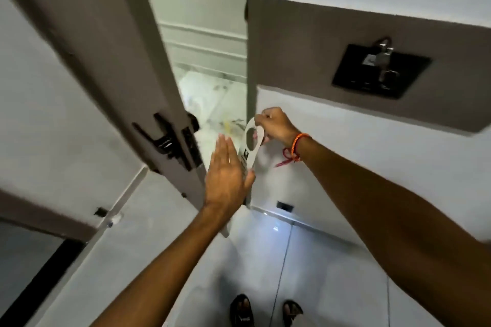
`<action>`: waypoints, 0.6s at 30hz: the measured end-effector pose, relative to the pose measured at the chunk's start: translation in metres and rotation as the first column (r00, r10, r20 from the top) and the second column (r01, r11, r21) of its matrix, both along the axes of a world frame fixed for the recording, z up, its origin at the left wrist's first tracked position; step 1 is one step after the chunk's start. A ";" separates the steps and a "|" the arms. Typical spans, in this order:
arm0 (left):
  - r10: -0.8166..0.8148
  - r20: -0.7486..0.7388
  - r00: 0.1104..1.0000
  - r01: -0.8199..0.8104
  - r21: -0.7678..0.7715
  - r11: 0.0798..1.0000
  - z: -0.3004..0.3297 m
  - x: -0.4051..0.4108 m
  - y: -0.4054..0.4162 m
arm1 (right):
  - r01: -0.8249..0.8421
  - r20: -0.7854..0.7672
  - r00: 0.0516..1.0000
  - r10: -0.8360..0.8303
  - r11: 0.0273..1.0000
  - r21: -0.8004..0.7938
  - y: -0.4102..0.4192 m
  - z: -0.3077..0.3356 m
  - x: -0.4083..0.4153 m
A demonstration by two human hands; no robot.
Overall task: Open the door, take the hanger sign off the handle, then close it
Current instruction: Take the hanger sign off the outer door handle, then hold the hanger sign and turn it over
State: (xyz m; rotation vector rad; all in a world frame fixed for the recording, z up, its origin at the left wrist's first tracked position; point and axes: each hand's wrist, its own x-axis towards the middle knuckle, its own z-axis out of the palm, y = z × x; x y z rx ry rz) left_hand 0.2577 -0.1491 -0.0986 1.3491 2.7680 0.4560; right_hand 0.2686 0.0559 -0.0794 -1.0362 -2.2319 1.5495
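Observation:
The door (87,42) stands open, swung toward me on the left, with a gap onto a bright room beyond. Its black lever handle (159,138) is bare, and the outer knob shows at the door's edge. My right hand (273,125) pinches the top of the white hanger sign (252,145), which hangs free in the gap, off the handle. My left hand (225,178) is flat with fingers together and apart from the handle, just in front of the sign's lower part and partly hiding it.
The door frame (252,61) runs down the right of the gap. A black wall plate with keys (380,69) hangs on the right wall. My feet in sandals (265,310) stand on the glossy tiled floor. A dark panel sits at lower left.

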 end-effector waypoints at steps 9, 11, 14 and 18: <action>-0.366 0.476 0.799 0.406 0.021 0.914 -0.080 0.115 0.108 | 0.419 -0.083 0.842 -0.532 0.745 -0.519 0.056 -0.043 0.239; -0.337 0.713 0.615 0.404 0.083 0.911 -0.082 0.160 0.137 | 0.497 -0.080 0.786 -0.613 0.705 -0.506 0.063 -0.053 0.307; -0.312 0.860 0.403 0.365 0.162 0.917 -0.081 0.232 0.183 | 0.569 -0.088 0.699 -0.710 0.626 -0.533 0.057 -0.071 0.400; -0.328 0.912 0.247 0.402 0.211 0.891 -0.080 0.335 0.235 | 0.584 -0.086 0.648 -0.757 0.566 -0.582 0.041 -0.107 0.512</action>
